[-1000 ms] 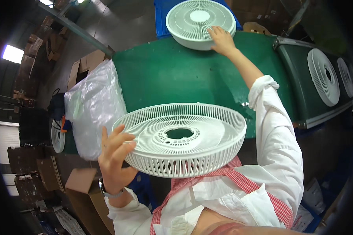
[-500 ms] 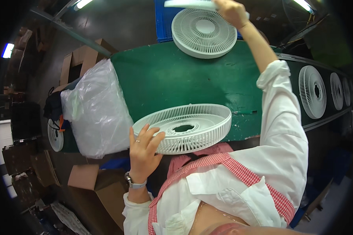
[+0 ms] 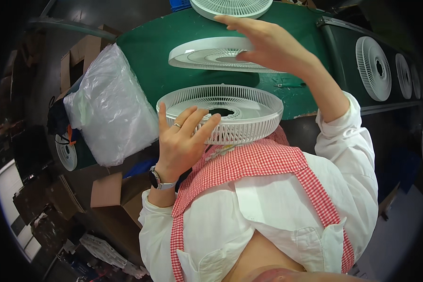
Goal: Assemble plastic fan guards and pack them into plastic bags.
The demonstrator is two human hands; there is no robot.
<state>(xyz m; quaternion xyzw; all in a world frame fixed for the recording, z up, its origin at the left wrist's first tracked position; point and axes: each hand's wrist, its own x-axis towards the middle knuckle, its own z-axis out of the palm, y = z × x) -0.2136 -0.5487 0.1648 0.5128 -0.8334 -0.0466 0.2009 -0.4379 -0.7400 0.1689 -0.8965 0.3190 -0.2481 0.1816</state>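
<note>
A deep white round fan guard (image 3: 249,129) with a hole in its centre rests near me at the front edge of the green table. My left hand (image 3: 183,141) grips its near left rim, fingers reaching over the edge. Above and beyond it, a shallower white fan guard (image 3: 197,58) hangs tilted over the table. My right hand (image 3: 272,44) holds this one at its right side, thumb toward me and fingers stretched beyond the rim. The hand hides part of that guard.
Another white guard (image 3: 232,7) lies at the table's far edge. A pile of clear plastic bags (image 3: 112,108) covers the left side. A green pen-like tool (image 3: 290,85) lies on the table (image 3: 150,42). Several guards, such as one guard (image 3: 373,68), stand along the dark conveyor (image 3: 338,51) at right.
My right hand has brought the shallower guard from the far end toward me, over the table. My left hand stays on the near guard's rim. The whole view has shifted.
</note>
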